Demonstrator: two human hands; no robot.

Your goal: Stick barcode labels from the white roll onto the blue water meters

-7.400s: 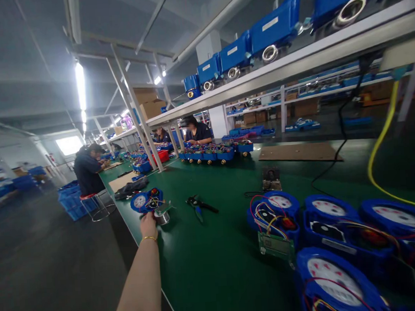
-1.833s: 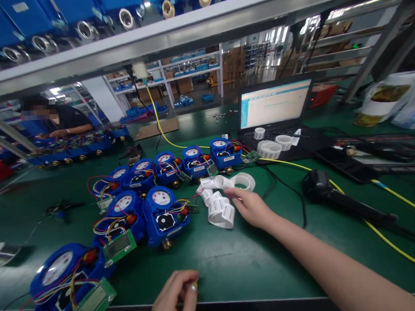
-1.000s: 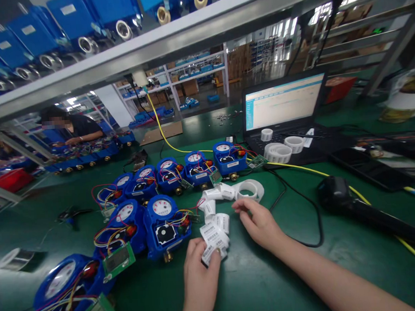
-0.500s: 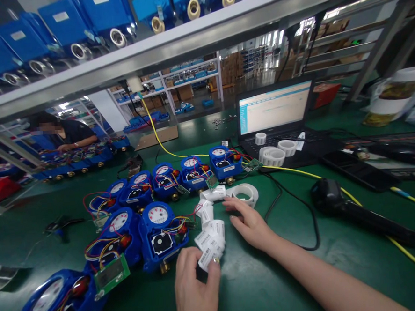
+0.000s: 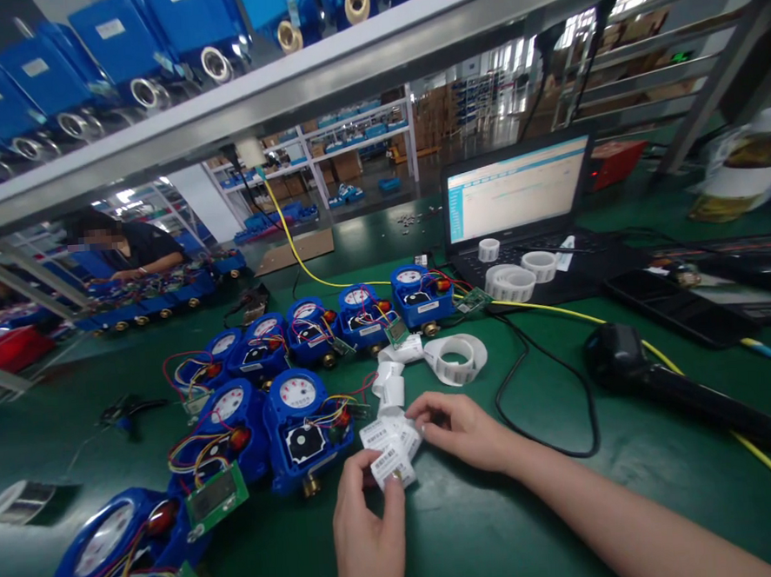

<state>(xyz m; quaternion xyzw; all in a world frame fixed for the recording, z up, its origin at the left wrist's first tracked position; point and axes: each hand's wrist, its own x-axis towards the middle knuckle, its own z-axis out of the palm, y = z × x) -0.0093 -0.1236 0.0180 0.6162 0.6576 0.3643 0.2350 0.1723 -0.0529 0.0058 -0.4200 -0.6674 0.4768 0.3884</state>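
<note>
A folded strip of white barcode labels runs over the green bench. My left hand pinches its near end between thumb and fingers. At the strip's right edge, my right hand has its fingers curled in and its fingertips on the labels. The strip leads back to a label roll lying on the bench. Left of my hands stands a blue water meter with a white dial, loose wires and a brass fitting. Several more such meters form rows behind and beside it, some with green circuit boards.
A laptop stands at the back right with small label rolls on it. A black handheld scanner, a phone and a yellow cable lie to the right. Overhead, a shelf holds blue meters. Another person sits far left.
My right hand has moved down and towards me from beside the label roll to the strip's edge, its fingers now curled. My left hand keeps its pinch on the labels. The view has shifted slightly.
</note>
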